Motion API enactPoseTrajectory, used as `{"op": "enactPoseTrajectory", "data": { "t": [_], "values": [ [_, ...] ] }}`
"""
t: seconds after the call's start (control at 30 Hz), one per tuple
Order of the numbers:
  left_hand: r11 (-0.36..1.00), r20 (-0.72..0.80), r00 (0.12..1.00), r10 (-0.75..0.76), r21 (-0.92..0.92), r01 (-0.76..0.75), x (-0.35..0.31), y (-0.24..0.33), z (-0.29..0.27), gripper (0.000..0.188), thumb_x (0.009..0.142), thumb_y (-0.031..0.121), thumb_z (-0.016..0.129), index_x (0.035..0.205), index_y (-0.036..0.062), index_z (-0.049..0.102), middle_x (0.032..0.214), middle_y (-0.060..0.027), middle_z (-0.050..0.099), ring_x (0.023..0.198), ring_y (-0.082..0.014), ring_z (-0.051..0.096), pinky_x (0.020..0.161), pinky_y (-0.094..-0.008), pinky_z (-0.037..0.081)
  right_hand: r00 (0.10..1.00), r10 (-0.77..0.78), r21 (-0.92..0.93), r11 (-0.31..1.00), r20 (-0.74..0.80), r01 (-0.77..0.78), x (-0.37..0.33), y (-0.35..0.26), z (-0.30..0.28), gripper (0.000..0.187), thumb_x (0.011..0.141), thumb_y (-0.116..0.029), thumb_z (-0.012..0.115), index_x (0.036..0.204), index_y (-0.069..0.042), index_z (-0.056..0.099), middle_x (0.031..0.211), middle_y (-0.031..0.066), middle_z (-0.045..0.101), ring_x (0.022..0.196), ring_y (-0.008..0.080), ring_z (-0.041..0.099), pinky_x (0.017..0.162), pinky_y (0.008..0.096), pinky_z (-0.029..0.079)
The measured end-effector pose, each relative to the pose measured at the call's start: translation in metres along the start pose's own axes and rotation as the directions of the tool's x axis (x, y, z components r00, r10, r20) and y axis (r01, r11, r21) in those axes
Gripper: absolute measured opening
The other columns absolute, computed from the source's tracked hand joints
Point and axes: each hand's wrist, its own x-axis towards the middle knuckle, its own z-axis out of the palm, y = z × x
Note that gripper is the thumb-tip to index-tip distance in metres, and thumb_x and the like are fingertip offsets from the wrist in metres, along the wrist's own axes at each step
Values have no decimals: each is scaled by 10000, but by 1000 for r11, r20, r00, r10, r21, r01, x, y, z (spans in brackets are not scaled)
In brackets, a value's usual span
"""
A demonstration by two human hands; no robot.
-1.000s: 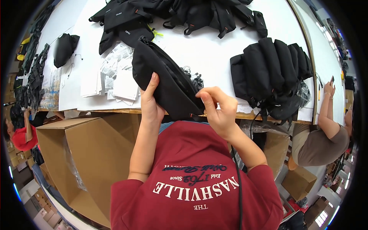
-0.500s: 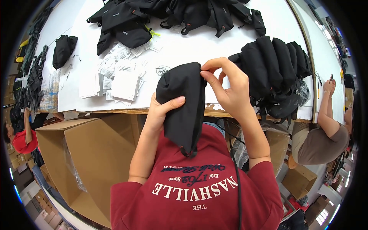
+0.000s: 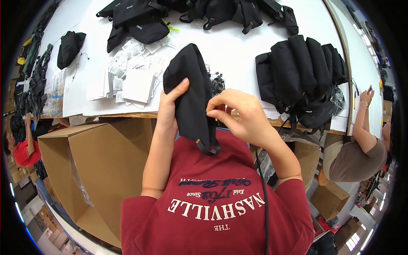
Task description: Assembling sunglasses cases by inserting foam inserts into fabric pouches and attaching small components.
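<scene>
A black fabric pouch [image 3: 190, 91] is held upright in front of me, over the table's near edge, with a short loop and small orange tab at its lower end. My left hand [image 3: 172, 102] grips its left side, thumb across the front. At its right edge, my right hand [image 3: 238, 112] pinches with thumb and forefinger; what sits between these fingertips is too small to make out, though it lies along the pouch's edge. A small heap of black cords [image 3: 217, 83] lies on the table just behind the pouch.
Stacked black pouches [image 3: 297, 70] stand at right; more black bags [image 3: 140, 25] lie at the far side. White paper tags [image 3: 138, 85] are piled left of the pouch on the white table [image 3: 238, 55]. An open cardboard box [image 3: 106, 157] stands below left. Other people work at both sides.
The pouch has risen and turned more edge-on. My right hand has slid down from its top corner to lower along the right edge. The cord heap has come into view.
</scene>
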Motion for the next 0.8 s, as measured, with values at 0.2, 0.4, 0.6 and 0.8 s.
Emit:
{"op": "enactPoseTrajectory", "data": {
  "t": [0.2,0.4,0.6,0.8],
  "values": [
    [995,-31,997,-64,-72,62,13,20,-14,261,874,172,662,1082,20,625,935,-82,687,767,-175,674,660,-286,567,980,87,178,977,181,-120,-10,0,14,62,812,-29,675,858,-14,635,745,67,621,630,163,582,567,268,461],
    [991,-47,999,-12,-136,5,13,19,-12,261,936,228,579,1057,7,646,907,-106,703,736,-198,692,660,-313,587,982,125,39,991,142,-131,-4,-2,7,136,792,-73,700,910,-44,640,944,85,620,839,224,594,723,307,466],
    [998,-96,994,-46,-42,43,-7,15,9,332,963,268,539,1191,27,550,1117,-65,634,1005,-155,619,833,-312,515,979,-138,-558,806,149,198,-5,-14,9,534,668,-245,785,1173,-200,617,1260,57,490,1147,275,471,975,420,356],
    [787,41,966,257,571,-233,-16,14,-13,524,938,287,581,1348,23,390,1316,-129,478,1197,-232,488,1013,-337,385,981,-181,-350,925,-68,146,3,9,-6,425,698,-3,679,1108,-57,580,933,94,574,812,279,581,688,352,492]
  ]
}}
